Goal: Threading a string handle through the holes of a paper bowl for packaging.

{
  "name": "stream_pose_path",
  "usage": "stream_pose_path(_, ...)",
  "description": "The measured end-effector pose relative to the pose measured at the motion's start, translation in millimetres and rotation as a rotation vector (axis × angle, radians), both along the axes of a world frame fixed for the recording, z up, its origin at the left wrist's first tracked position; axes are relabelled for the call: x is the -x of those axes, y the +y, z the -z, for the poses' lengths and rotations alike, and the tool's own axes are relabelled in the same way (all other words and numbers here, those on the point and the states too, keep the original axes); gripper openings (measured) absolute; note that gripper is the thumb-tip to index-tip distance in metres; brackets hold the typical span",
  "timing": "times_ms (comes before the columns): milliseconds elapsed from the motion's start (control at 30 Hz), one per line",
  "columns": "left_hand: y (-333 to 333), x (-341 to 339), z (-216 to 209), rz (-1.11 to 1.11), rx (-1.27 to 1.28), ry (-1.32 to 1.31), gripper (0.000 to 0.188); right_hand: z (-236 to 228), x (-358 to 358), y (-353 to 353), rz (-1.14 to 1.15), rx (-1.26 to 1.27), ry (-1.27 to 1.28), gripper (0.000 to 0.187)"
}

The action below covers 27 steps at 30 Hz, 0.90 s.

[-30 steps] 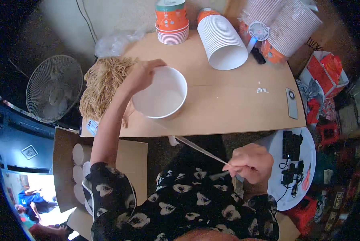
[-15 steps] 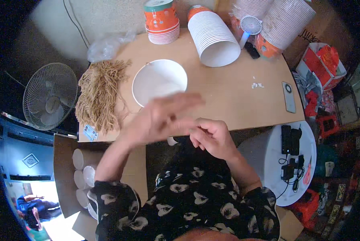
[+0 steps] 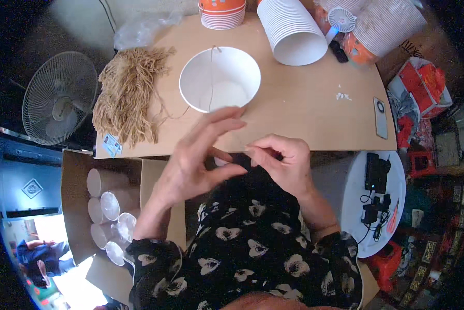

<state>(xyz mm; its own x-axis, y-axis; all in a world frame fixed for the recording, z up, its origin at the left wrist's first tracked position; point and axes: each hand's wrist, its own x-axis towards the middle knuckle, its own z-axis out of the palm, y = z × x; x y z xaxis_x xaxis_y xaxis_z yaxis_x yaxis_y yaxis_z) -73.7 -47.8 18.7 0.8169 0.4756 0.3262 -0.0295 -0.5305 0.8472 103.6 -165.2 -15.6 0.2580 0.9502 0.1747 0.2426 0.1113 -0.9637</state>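
A white paper bucket stands on the table with its mouth toward me. A thin tan cord is fixed at its far rim and hangs down across the inside; another strand runs from its near left side to a bundle of tan cords. My left hand is just in front of the bucket, fingers spread and thumb apart. To its right, my right hand pinches thumb and forefinger together over the table's front edge. A faint thin strand shows at those fingertips; its far end is lost behind my left hand.
Stacked paper buckets, a small white handheld fan and a plastic bag lie at the back. A phone is at the right edge. An open carton with clear-lidded cups and a white round stool flank me.
My left hand has turned and its fingers have spread, away from my right hand. My right fingers stay pinched. The view has tilted, so the table sits higher in it.
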Motion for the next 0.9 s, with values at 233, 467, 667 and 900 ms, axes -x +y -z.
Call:
stream_pose_path(233,-14.8,14.6,30.6,-0.142,-0.017,-0.006,0.019,-0.2,5.2,3.2,-0.224,0.121,0.000,0.013)
stream_pose_path(467,3.2,31.1,51.7,-0.366,-0.220,-0.026,0.017,12.7,0.5,28.2,0.038,-0.155,-0.271,0.011)
stream_pose_path(667,15.7,19.5,89.8,-0.565,0.104,-0.151,0.009,12.4,-13.6,80.9,0.142,-0.464,-0.984,0.018)
stream_pose_path(900,11.3,-4.1,105.2,-0.667,0.310,-0.312,0.009,28.8,-3.1,82.3,0.140,-0.398,-0.913,0.012)
